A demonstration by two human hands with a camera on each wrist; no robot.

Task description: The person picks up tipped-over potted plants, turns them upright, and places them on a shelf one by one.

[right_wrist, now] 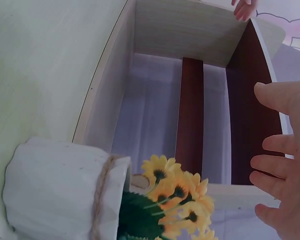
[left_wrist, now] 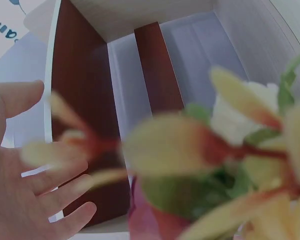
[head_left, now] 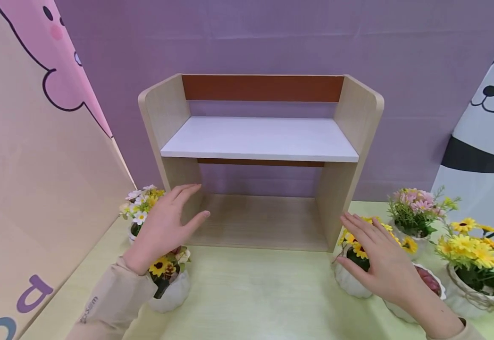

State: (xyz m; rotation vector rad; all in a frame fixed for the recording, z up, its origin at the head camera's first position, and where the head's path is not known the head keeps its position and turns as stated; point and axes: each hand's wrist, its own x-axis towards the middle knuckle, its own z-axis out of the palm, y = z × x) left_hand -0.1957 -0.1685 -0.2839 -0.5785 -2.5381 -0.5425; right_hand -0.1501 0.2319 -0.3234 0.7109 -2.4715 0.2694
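A small desktop shelf unit with pale wood sides and a white middle board stands against the purple backdrop. My left hand hovers by its left side, fingers extended and thumb apart, holding nothing. Below that wrist is a white pot of mixed flowers; blurred yellow petals cover much of the left wrist view. On the other side, my right hand is spread in the air, also holding nothing. It partly hides a white pot with yellow flowers near the unit's right side.
Behind the left hand are white and yellow flowers. To the right stand a pink-flowered pot, a twine-tied pot of yellow flowers and a pot with dark red contents. The pale green tabletop lies between the hands.
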